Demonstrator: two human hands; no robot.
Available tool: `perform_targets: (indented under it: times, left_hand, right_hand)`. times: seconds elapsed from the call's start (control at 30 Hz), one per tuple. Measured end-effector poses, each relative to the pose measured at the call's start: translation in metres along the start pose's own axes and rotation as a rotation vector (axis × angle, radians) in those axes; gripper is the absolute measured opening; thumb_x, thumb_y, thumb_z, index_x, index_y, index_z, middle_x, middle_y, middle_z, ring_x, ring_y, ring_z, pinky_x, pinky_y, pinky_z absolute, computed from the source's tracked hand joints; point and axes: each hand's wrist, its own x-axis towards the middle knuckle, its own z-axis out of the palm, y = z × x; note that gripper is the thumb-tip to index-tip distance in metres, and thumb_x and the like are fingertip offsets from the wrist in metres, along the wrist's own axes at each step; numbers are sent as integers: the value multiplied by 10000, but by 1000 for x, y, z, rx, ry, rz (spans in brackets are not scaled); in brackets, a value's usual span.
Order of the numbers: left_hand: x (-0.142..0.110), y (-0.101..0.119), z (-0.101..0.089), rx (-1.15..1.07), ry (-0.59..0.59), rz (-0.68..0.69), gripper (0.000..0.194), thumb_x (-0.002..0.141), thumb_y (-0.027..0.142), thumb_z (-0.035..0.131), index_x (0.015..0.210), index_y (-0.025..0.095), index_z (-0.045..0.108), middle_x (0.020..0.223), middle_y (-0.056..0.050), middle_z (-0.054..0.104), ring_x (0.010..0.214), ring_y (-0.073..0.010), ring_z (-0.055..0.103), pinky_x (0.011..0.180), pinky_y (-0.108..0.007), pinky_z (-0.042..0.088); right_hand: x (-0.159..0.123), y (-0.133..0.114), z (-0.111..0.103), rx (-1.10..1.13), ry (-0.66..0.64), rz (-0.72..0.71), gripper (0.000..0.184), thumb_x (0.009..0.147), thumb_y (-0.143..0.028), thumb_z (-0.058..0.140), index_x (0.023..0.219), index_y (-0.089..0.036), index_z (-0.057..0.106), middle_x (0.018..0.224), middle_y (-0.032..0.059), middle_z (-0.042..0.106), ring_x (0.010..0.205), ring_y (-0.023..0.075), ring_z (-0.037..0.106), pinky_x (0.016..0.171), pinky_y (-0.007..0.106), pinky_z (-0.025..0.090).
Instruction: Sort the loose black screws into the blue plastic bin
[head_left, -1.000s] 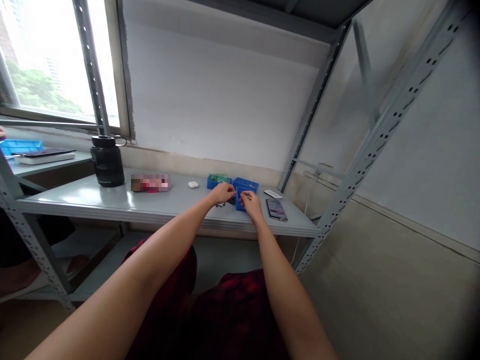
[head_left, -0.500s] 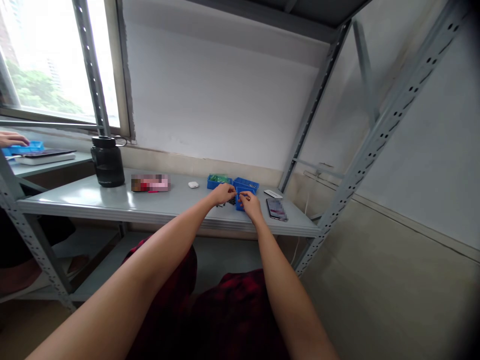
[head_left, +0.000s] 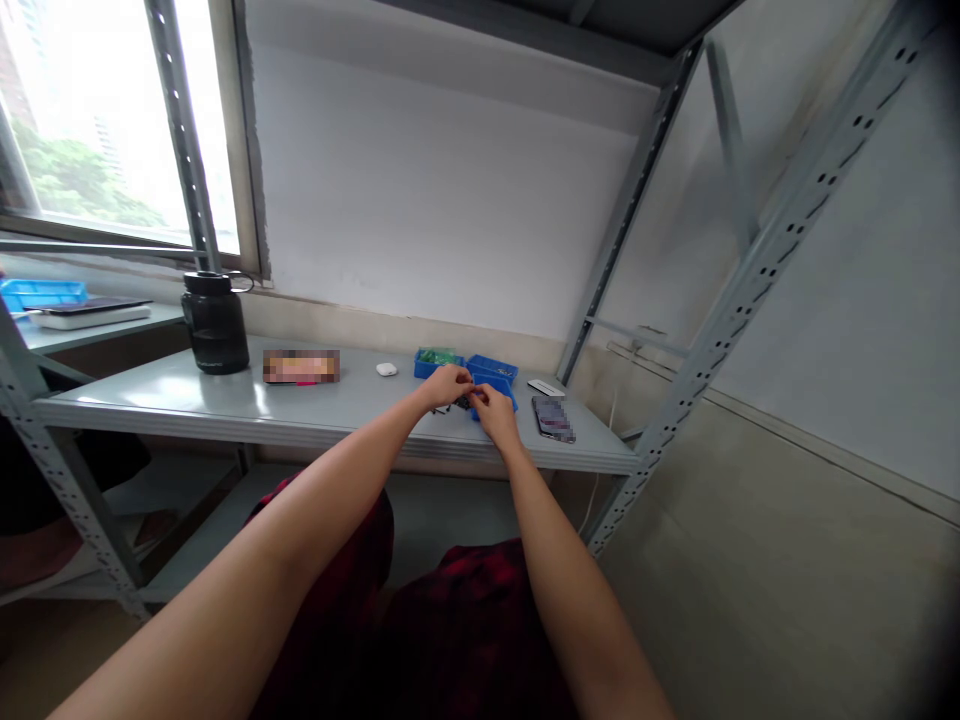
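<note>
2 hands work over the right half of the grey worktop (head_left: 345, 400). The left hand (head_left: 450, 383) has its thumb and fingers drawn together, and the right hand (head_left: 493, 408) does likewise, their fingertips meeting or almost so; what they pinch is too small to tell. Just under and beside them lie small dark parts (head_left: 442, 409), partly covered and too many to count.

3 blue bins stand close by: 1 front bin (head_left: 504, 383) right at the right hand, 1 back bin (head_left: 513, 374) behind it with a few small bits inside, and 1 left bin (head_left: 421, 368) holding green material (head_left: 437, 356).

To the right lie 1 phone (head_left: 553, 418) and 1 flat white item (head_left: 546, 388). To the left are 1 small white case (head_left: 386, 370), 1 pixelated item (head_left: 301, 367) and 1 upright black bottle (head_left: 215, 325).
</note>
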Motion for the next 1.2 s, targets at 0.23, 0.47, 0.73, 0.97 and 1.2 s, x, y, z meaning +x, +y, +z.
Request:
perform_targets:
  times: [0.23, 0.47, 0.73, 0.97, 1.2]
  left_hand:
    - [1, -2, 1, 42, 23, -51, 167, 801, 200, 546, 860, 115, 677, 800, -59, 689, 735, -170, 619, 661, -240, 476]
    - [6, -14, 7, 121, -8, 38, 236, 860, 212, 500, 938, 134, 708, 942, -88, 709, 863, -198, 640, 797, -268, 482]
    - [8, -22, 7, 136, -82, 93, 277, 864, 246, 490, 931, 140, 737, 940, -78, 724, 854, -194, 638, 809, -261, 473]
    - [8, -22, 8, 81, -50, 56, 258, 842, 281, 534, 935, 144, 732, 972, -75, 722, 882, -195, 641, 805, -257, 478]
    - [2, -33, 4, 229, -133, -118, 232, 810, 303, 588, 928, 153, 719, 956, -99, 721, 869, -220, 649, 750, -280, 488]
  right_hand:
    - [0, -4, -4, 7, 77, -18, 280, 878, -299, 499, 1096, -209, 650, 872, 55, 717, 778, 188, 649, 748, 293, 477]
    - [0, -3, -2, -47, 87, -162, 332, 900, -252, 436, 1175, -205, 615, 1114, 88, 678, 964, 208, 624, 897, 344, 454]
    - [-2, -5, -6, -130, 6, -69, 243, 910, -279, 477, 1067, -225, 655, 1007, 59, 699, 930, 191, 624, 833, 290, 446]
    - [-2, -4, -8, -175, -7, -41, 204, 913, -288, 483, 976, -218, 664, 964, 55, 704, 899, 184, 625, 783, 269, 426]
    - [-1, 6, -18, -318, 91, 156, 215, 906, -267, 462, 964, -205, 659, 929, 70, 700, 861, 199, 618, 749, 279, 411]
